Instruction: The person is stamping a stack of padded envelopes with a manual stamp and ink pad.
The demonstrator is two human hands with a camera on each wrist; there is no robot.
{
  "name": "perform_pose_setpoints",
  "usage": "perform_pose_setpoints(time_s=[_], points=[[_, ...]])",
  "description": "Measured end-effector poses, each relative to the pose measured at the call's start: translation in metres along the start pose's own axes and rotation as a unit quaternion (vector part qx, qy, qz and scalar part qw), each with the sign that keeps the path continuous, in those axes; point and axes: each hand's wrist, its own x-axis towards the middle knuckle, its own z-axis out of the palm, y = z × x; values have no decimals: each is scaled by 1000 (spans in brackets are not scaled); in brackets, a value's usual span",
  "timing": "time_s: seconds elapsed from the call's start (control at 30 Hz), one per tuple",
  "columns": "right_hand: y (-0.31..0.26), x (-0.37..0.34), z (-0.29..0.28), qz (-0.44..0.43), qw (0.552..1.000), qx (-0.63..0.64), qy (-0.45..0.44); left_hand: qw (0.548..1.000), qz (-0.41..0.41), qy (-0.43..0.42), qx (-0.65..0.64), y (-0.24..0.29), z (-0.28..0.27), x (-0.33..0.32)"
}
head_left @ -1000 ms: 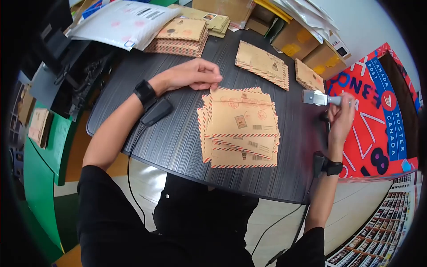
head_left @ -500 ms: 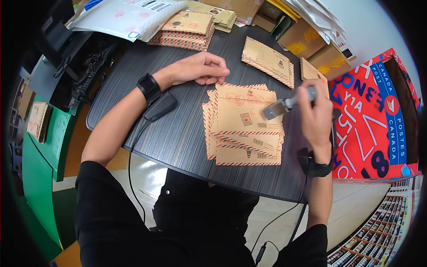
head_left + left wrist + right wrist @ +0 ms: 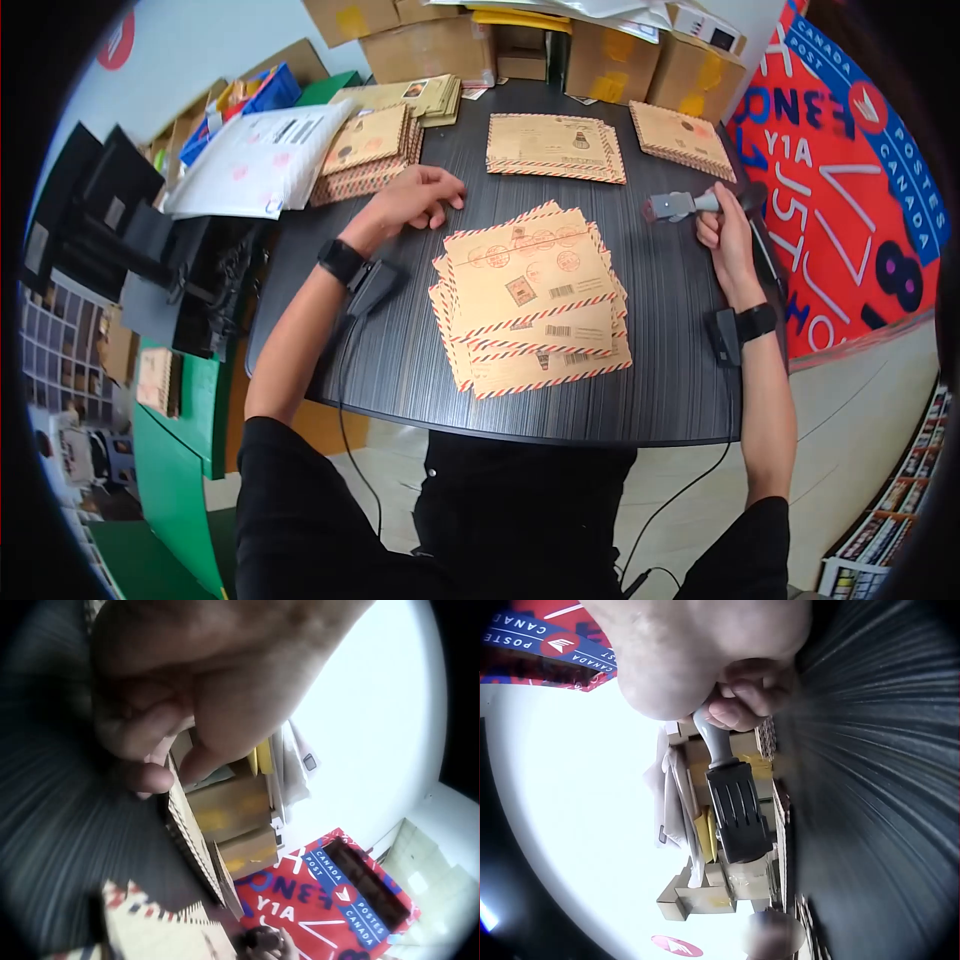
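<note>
My right hand [image 3: 732, 240] grips a hand stamp by its grey handle, to the right of the envelope pile. The stamp [image 3: 680, 206] lies sideways, its head pointing left; in the right wrist view its slotted black head [image 3: 739, 814] stands out past the fingertips. In front of me is a loose pile of brown airmail envelopes [image 3: 535, 285] with striped edges, the top one bearing several red postmarks. My left hand [image 3: 412, 200] is just beyond the pile's upper left corner, fingers loosely curled and holding nothing.
More envelopes [image 3: 555, 145] lie at the back, with another stack [image 3: 684, 138] at back right. A tall stack [image 3: 370, 140] and a white bubble mailer [image 3: 255, 165] occupy the left. Cardboard boxes [image 3: 430, 50] line the rear; a red Canada Post box [image 3: 835, 200] stands right.
The stamp swung left over the pile's right edge half a second ago and is now back out to the right. The left hand stays near the pile's upper left; the head view has shifted.
</note>
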Motion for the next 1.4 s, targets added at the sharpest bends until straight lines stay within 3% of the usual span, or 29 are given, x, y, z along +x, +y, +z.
perform_pose_setpoints(time_s=[0.27,0.43,0.83,0.97,1.1,1.2,1.23,1.33,1.4], points=[[4,-3,-6,-32,999,-4,-26,977,0,136,166,30,7,83],[4,-3,-6,-28,999,17,-15,967,-25,130,216,37,13,95],[2,-2,-7,-17,1000,9,-18,973,22,163,161,31,-8,86],[5,-1,-9,-10,1000,13,-23,984,81,155,21,34,-9,50],[6,0,-10,-21,999,13,-31,981,139,123,-53,32,-3,-1],[4,-2,-5,-21,1000,11,-16,956,274,24,99,14,2,-28],[5,-3,-5,-14,1000,3,-18,958,270,26,89,12,4,-32],[4,-2,-4,-18,1000,-17,-13,877,385,-86,273,12,10,-40],[5,-4,-3,-11,999,-31,-16,891,363,-98,256,10,12,-43]])
